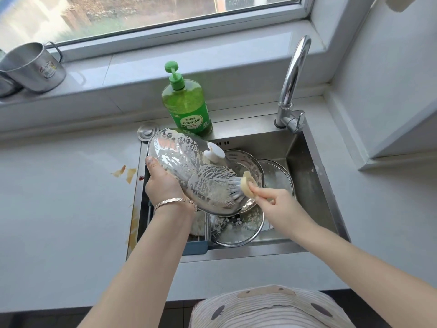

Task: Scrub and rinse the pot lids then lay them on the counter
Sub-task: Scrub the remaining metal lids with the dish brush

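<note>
Counter [59,209], pale, orange-brown stains at 9 o'clock of sink [305,162]. Steel sink at centre frame. Glass lid [189,166], foam-streaked, held tilted over the sink's 9 o'clock half, white knob [215,151] facing up. Further lids [280,178] lie in the basin beneath, toward 3 and 6 o'clock. Green soap bottle [186,107] stands on the sink ledge at 12 o'clock; faucet [293,74] at 1 o'clock. Left hand [160,183] grips the lid rim at its 8 o'clock edge, thumb on the glass. Right hand [272,200] pinches brush [241,185], bristles pressed on the lid's 4 o'clock edge.
</note>
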